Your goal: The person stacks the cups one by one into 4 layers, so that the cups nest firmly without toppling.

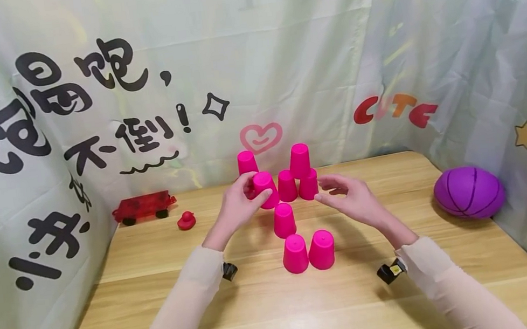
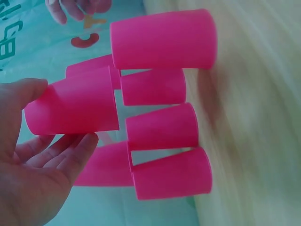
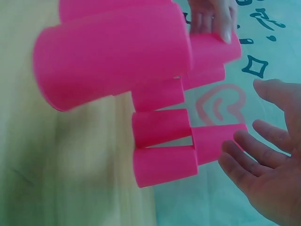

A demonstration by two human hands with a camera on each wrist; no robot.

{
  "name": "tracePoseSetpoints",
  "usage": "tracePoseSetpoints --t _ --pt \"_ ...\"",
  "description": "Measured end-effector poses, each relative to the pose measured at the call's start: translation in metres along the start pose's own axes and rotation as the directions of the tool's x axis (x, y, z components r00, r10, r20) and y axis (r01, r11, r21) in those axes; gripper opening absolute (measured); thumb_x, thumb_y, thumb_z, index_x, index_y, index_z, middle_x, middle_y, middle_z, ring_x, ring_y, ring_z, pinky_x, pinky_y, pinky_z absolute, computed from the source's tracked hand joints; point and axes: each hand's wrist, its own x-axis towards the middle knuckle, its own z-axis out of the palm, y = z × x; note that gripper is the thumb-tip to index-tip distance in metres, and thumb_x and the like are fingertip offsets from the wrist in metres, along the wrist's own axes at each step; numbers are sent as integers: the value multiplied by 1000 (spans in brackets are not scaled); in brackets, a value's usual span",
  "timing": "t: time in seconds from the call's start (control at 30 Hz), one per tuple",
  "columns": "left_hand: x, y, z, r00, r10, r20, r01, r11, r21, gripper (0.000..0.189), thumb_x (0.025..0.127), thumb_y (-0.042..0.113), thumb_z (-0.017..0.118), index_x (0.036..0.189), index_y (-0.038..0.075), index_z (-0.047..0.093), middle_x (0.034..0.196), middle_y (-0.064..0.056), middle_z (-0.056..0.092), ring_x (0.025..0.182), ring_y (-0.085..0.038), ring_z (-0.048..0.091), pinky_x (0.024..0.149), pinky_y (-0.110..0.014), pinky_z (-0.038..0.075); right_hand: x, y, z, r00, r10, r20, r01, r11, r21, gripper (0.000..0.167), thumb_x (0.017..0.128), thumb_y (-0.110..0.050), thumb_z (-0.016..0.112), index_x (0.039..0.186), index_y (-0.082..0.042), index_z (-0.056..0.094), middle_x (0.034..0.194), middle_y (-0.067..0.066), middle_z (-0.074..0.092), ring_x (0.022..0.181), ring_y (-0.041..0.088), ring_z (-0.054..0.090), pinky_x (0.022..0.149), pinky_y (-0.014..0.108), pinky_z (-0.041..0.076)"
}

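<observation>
My left hand (image 1: 240,202) grips an upside-down pink cup (image 2: 73,101) between thumb and fingers, raised in front of a stack of like cups. In that stack, several bottom cups (image 2: 162,126) stand in a row. A left upper cup (image 1: 246,161) and a right upper cup (image 1: 299,160) sit on top of the row, with a gap between them. My right hand (image 1: 352,198), fingers spread and loosely bent, is beside the stack's right end and holds nothing. Nearer me stand a single pink cup (image 1: 284,220) and a front pair of cups (image 1: 295,254), all upside down.
On the wooden table (image 1: 271,315), a red toy cart (image 1: 143,206) and a small red rubber duck (image 1: 186,220) are at the left. A purple ball (image 1: 469,192) lies at the right edge. A printed curtain (image 1: 301,62) hangs close behind the table.
</observation>
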Motion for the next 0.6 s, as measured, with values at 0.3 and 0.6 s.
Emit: tracePoseSetpoints --t 0.3,0.6 --pt "21 9 13 1000 -3 -10 3 1000 19 52 93 27 82 139 13 61 118 -7 72 105 -25 67 92 -41 62 -25 4 10 998 -11 65 11 1000 6 52 93 -30 83 137 -8 67 129 10 74 113 29 72 101 50 59" --pt "36 16 29 999 -4 -50 6 999 33 58 95 27 79 146 12 55 126 -9 70 112 -27 68 96 -43 62 -50 8 18 988 4 157 -15 997 69 48 93 -30 82 135 -11 69 129 5 74 114 28 72 102 55 57"
